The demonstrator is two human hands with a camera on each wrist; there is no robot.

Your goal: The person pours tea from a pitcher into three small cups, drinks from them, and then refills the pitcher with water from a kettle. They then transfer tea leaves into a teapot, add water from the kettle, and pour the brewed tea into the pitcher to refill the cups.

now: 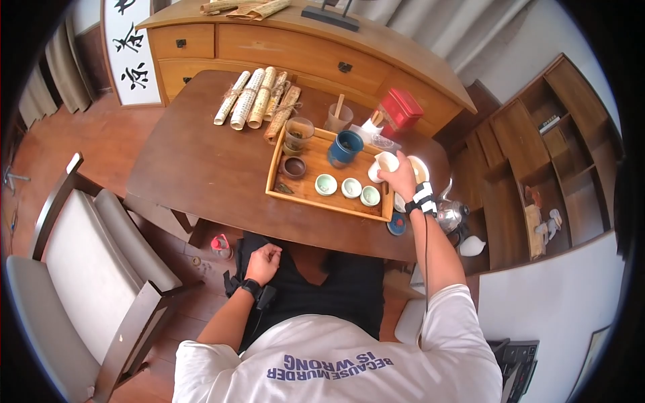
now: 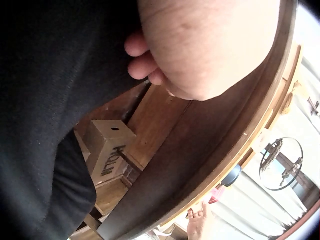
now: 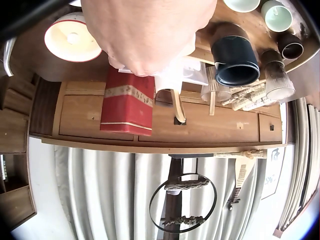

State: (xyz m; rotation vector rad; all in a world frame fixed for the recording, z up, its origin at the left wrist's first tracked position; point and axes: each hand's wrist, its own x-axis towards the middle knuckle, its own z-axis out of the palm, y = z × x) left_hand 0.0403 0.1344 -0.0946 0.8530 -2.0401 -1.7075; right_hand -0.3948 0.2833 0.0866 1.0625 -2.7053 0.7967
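Observation:
My right hand (image 1: pixel 401 178) grips a small white pitcher (image 1: pixel 383 166) at the right end of the bamboo tea tray (image 1: pixel 306 195). In the right wrist view the back of that hand (image 3: pixel 147 37) hides most of the pitcher. Three pale green teacups (image 1: pixel 351 188) stand along the tray's near side. Behind them is a dark blue cup (image 1: pixel 345 149), and a brown cup (image 1: pixel 293 167) stands to the left. My left hand (image 1: pixel 264 263) rests on my lap with loosely curled fingers, holding nothing. It lies below the table edge in the left wrist view.
Right of the tray stand a white bowl (image 1: pixel 420 168) and a steel kettle (image 1: pixel 449 216). A red tin (image 1: pixel 400 111) and a glass with a wooden stick (image 1: pixel 338 117) are at the back. Tied paper scrolls (image 1: pixel 248 101) lie behind the tray's left end. A chair (image 1: pixel 94 235) stands left.

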